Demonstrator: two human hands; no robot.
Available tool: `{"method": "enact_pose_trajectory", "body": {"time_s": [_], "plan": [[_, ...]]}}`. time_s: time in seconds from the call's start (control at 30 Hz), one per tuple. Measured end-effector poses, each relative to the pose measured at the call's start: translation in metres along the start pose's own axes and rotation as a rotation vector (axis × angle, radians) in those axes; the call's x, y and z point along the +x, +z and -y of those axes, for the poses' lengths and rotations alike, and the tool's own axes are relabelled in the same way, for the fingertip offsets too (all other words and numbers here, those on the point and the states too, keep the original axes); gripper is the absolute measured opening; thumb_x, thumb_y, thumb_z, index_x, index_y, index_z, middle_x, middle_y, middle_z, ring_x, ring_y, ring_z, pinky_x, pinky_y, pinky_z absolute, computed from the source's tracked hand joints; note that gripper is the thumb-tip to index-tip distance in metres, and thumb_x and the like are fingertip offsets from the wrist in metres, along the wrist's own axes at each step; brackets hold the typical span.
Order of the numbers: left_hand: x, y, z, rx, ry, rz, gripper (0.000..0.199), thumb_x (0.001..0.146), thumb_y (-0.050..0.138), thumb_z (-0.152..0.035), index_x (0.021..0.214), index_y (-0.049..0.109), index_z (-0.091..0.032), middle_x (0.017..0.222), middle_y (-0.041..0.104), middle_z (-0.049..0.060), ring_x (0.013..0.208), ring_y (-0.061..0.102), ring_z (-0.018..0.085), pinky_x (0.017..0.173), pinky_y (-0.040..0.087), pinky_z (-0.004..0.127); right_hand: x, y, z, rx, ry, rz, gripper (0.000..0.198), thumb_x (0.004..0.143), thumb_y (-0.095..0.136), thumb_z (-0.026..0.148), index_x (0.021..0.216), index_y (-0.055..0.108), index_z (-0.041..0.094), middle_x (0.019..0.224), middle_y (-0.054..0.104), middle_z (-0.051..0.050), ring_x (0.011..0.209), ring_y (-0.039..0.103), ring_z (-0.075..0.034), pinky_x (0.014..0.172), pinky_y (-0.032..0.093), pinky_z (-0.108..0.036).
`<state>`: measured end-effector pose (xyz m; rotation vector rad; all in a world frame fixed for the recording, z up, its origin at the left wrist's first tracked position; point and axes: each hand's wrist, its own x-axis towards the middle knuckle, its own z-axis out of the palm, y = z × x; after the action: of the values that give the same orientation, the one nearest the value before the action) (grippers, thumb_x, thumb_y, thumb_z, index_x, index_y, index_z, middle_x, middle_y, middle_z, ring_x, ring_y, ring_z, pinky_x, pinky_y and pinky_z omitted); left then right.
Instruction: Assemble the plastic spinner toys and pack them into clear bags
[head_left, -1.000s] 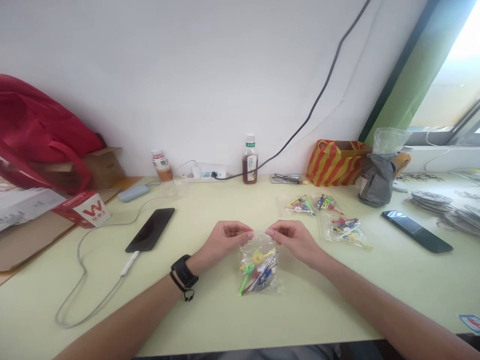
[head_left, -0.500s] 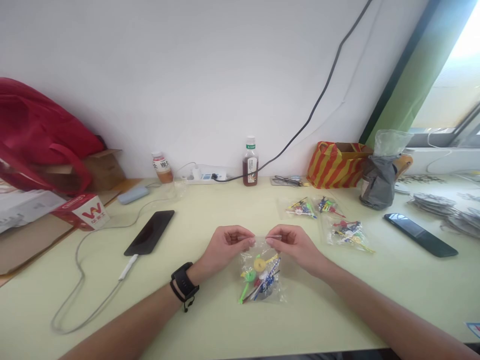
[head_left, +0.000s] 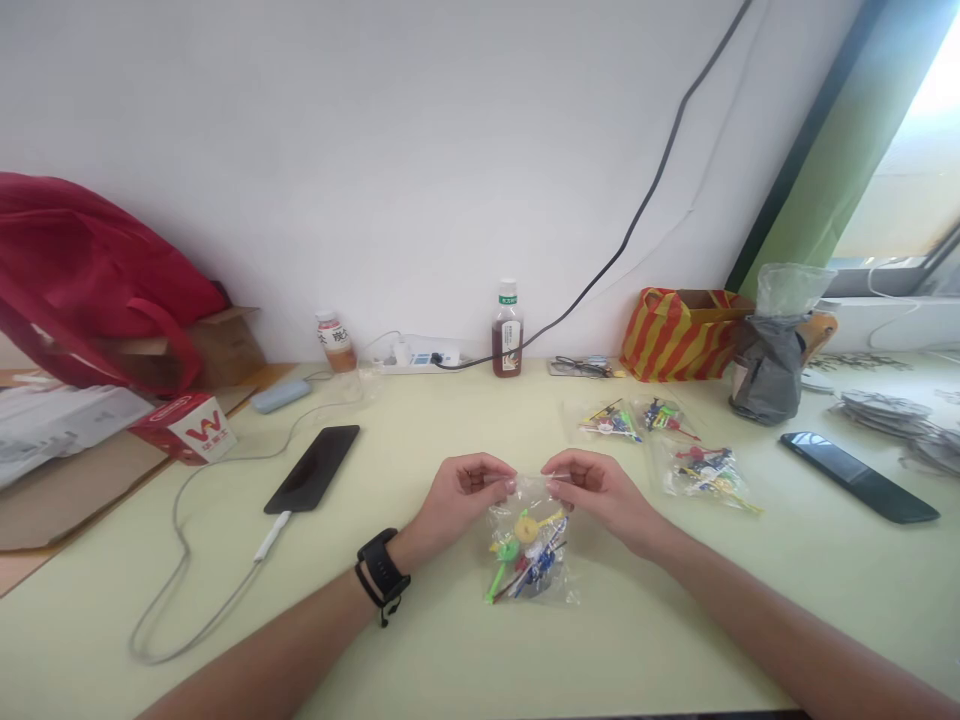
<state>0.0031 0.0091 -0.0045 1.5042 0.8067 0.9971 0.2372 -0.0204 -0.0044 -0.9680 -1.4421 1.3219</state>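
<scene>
A clear plastic bag with small colourful plastic pieces inside is held by its top edge over the near middle of the table. My left hand pinches the left part of that edge between thumb and fingers. On the other side, my right hand pinches the right part the same way. Yellow, green, blue, red and white pieces show through the plastic, mostly in the lower part. Beyond my right hand lie similar filled bags: one on the left, one in the middle and one nearer.
To the left, a black phone lies plugged into a white cable. A dark phone is at the right. Along the wall stand a tea bottle, a power strip and a striped bag. A red-and-white box sits left.
The whole view has shifted slightly, so everything appears a little further right. Both hands keep their pinch on the bag's top edge, with hardly any movement.
</scene>
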Motion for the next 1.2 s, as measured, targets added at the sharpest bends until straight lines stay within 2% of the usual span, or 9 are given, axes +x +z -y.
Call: {"method": "enact_pose_trajectory", "body": {"time_s": [0.17,0.3,0.5,0.63,0.7,0.8,0.9,1.07,1.2], "plan": [[0.0,0.001,-0.001,-0.024,-0.026,-0.043,0.015,0.079,0.082,-0.029,0.086,0.082,-0.016,0.075,0.075,0.006,0.071,0.067,0.017,0.069,0.053,0.027,-0.001,-0.003,-0.001,-0.031,0.018,-0.039,0.024,0.082,0.079,0.043,0.091,0.082,0.022,0.078,0.066,-0.003,0.072,0.055,-0.018,0.07,0.047,-0.033],[-0.002,0.0,-0.002,-0.007,-0.034,-0.066,0.012,0.081,0.077,-0.024,0.088,0.084,-0.017,0.076,0.076,0.006,0.073,0.068,0.018,0.071,0.053,0.028,-0.001,-0.005,-0.001,-0.073,-0.036,-0.023,0.022,0.087,0.072,0.042,0.093,0.084,0.025,0.081,0.065,-0.004,0.078,0.056,-0.019,0.075,0.047,-0.034],[-0.002,0.0,-0.001,0.011,-0.004,-0.053,0.023,0.079,0.085,-0.034,0.092,0.084,-0.016,0.086,0.078,0.009,0.079,0.069,0.02,0.073,0.055,0.028,0.0,-0.003,-0.003,-0.087,-0.094,-0.032,0.028,0.086,0.076,0.048,0.097,0.081,0.022,0.09,0.067,-0.006,0.084,0.059,-0.021,0.074,0.05,-0.034],[0.001,-0.001,0.004,0.004,0.022,-0.076,0.034,0.076,0.089,-0.034,0.104,0.081,-0.018,0.088,0.078,0.006,0.081,0.07,0.018,0.076,0.057,0.029,0.002,-0.002,-0.007,-0.103,-0.069,-0.081,0.038,0.083,0.079,0.05,0.109,0.076,0.022,0.087,0.066,-0.004,0.081,0.059,-0.02,0.074,0.051,-0.034],[0.002,-0.003,0.005,0.031,0.011,-0.071,0.033,0.077,0.088,-0.036,0.104,0.081,-0.018,0.089,0.078,0.007,0.081,0.07,0.018,0.076,0.057,0.029,0.003,-0.002,-0.006,-0.125,-0.057,-0.08,0.036,0.084,0.078,0.051,0.105,0.076,0.021,0.085,0.067,-0.003,0.078,0.059,-0.019,0.073,0.051,-0.034],[0.004,-0.007,0.003,0.112,0.006,-0.073,0.026,0.078,0.087,-0.038,0.091,0.081,-0.016,0.085,0.078,0.007,0.075,0.067,0.017,0.069,0.055,0.027,0.003,-0.002,-0.001,-0.141,-0.071,-0.076,0.03,0.086,0.077,0.05,0.091,0.075,0.02,0.082,0.068,-0.003,0.075,0.059,-0.018,0.071,0.05,-0.033],[0.005,-0.01,0.0,0.153,0.024,-0.07,0.023,0.08,0.086,-0.038,0.083,0.079,-0.016,0.079,0.076,0.005,0.07,0.065,0.015,0.066,0.053,0.025,0.003,-0.002,0.004,-0.12,-0.072,-0.088,0.027,0.086,0.077,0.048,0.09,0.075,0.021,0.079,0.067,-0.002,0.074,0.059,-0.017,0.07,0.049,-0.032],[0.006,-0.01,0.001,0.088,0.027,-0.044,0.021,0.082,0.084,-0.035,0.091,0.08,-0.016,0.082,0.075,0.005,0.074,0.065,0.015,0.069,0.054,0.025,0.002,-0.005,0.003,-0.05,-0.042,-0.132,0.026,0.082,0.08,0.045,0.093,0.08,0.022,0.083,0.07,-0.004,0.078,0.06,-0.019,0.071,0.049,-0.033],[0.005,-0.01,-0.001,0.016,0.021,-0.064,0.019,0.081,0.084,-0.031,0.095,0.084,-0.018,0.082,0.077,0.006,0.078,0.067,0.016,0.075,0.056,0.026,0.002,-0.01,0.002,-0.05,-0.106,-0.153,0.018,0.085,0.077,0.04,0.094,0.084,0.025,0.085,0.067,-0.004,0.079,0.057,-0.018,0.071,0.047,-0.032]]}}
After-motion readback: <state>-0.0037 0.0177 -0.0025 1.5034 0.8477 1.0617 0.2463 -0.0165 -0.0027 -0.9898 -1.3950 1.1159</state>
